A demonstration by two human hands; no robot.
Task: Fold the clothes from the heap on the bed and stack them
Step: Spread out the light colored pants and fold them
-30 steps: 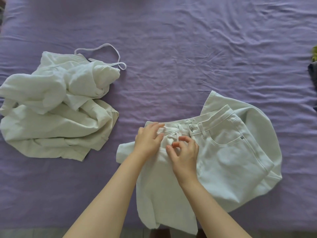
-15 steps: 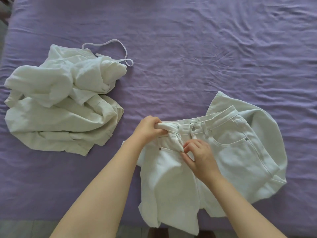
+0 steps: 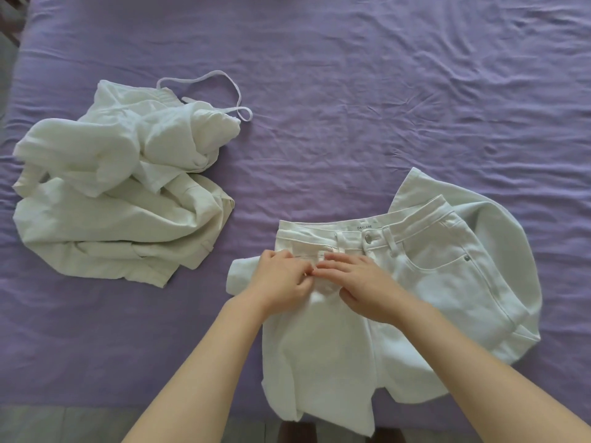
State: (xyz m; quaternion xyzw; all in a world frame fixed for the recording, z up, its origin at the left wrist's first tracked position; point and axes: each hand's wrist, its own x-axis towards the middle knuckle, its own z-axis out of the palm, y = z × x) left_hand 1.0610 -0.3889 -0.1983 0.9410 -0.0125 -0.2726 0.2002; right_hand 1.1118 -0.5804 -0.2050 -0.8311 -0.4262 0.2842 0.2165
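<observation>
Bed [image 3: 351, 75]: a purple sheet, creased, covers all of it; everything lies on top.

Heap [image 3: 121, 199]: a crumpled pile of pale clothes on the left side of the bed, well apart from the hands, a thin white strap [image 3: 211, 81] looping out from its top. None of it looks folded.

Jeans [image 3: 447, 282]: white, spread out near the front edge of the bed, waistband away from the person, legs running off the near edge, one leg bunched round on the right. The button [image 3: 368, 239] is done up.

Progress: early, by my reckoning. One garment is only being laid out and smoothed; no fold is finished, no stack shows anywhere, and the whole heap waits.

Left hand [image 3: 281, 282]: palm down on the jeans just under the waistband, fingertips curled and pinching the cloth at the fly.

Right hand [image 3: 361, 286]: beside it and touching it, fingers fairly straight, pressed flat on the cloth, grasping nothing I can make out.

Arms: both bare, reaching forward from the near edge, converging on the fly.
</observation>
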